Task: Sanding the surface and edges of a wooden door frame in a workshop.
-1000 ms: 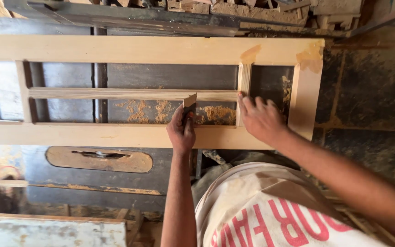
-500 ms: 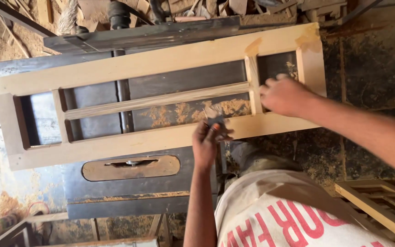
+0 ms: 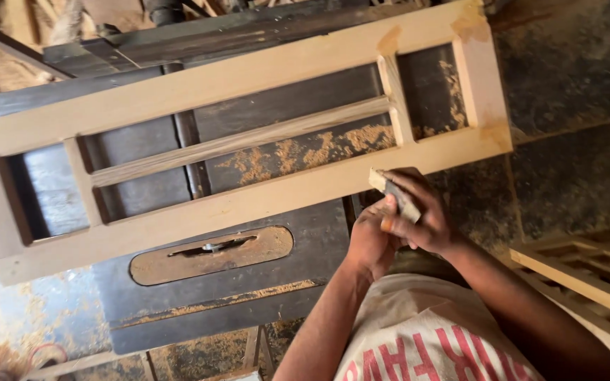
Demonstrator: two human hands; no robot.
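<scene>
Fingers of both hands close round a small wooden block (image 3: 394, 195) just below the near rail of the wooden frame (image 3: 248, 201). On the right hand (image 3: 425, 215), the fingers (image 3: 405, 182) curl over the block's upper face, wrapped snugly against it, with the palm tucked behind. The left hand (image 3: 370, 243) comes up from about 7 o'clock of the block and presses against its lower side with the thumb; how far its other fingers are bent I cannot tell, since the right hand covers them.

Short and flat, the block has a pale cut end and a darker grey face that looks like a sheet of sandpaper wrapped on it. Its long axis runs from about 10 o'clock to 4 o'clock, with the pale end pointing toward 10 o'clock, at the frame's near rail; that end sits just beside the rail, and I cannot tell whether it touches.

Lying at a slant, the frame's long axis runs from about 8 o'clock to 2 o'clock. It is light, unfinished wood with a slim middle bar and short uprights dividing it into openings. It rests on a dark saw table (image 3: 319, 233), where sawdust (image 3: 319, 149) shows through the openings. An oval insert plate (image 3: 210, 255) with a slot sits in the table at about 8 o'clock from the hands. Another wooden frame (image 3: 587, 275) lies at 3 o'clock, well apart.
</scene>
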